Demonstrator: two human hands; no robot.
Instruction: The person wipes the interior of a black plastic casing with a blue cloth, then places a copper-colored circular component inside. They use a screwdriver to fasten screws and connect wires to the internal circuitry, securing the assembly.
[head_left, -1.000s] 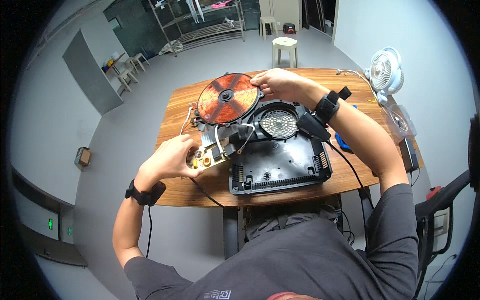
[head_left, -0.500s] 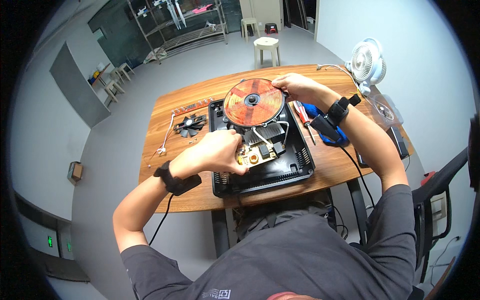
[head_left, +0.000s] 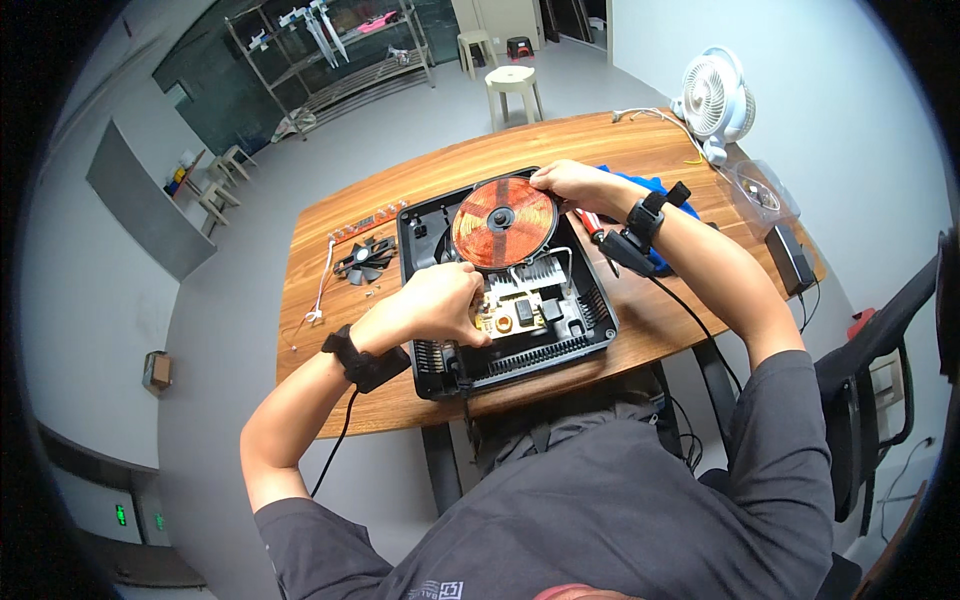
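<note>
A black plastic housing (head_left: 585,340) of an induction cooker lies on the table. Inside its far half is a round copper coil disc (head_left: 480,222). My right hand (head_left: 580,184) pinches the disc's far right rim between thumb and fingers. A yellowish circuit board (head_left: 512,325) with a silver heat sink (head_left: 538,274) sits in the middle of the housing, joined to the coil by white-sleeved wires. My left hand (head_left: 438,302) grips the board's left edge, thumb toward me; its fingertips are partly hidden. Both wrists wear black straps with cabled devices.
Left of the housing lie a black fan (head_left: 366,260) and a red strip board (head_left: 368,222) with a white cable. To the right are a red-handled screwdriver (head_left: 592,224), a blue cloth (head_left: 655,184), a clear plastic box (head_left: 755,195), a black box (head_left: 790,260) and a white desk fan (head_left: 715,98).
Both hands have lowered the coil disc and circuit board into the housing; the disc now lies lower and flatter. The whole view has shifted slightly.
</note>
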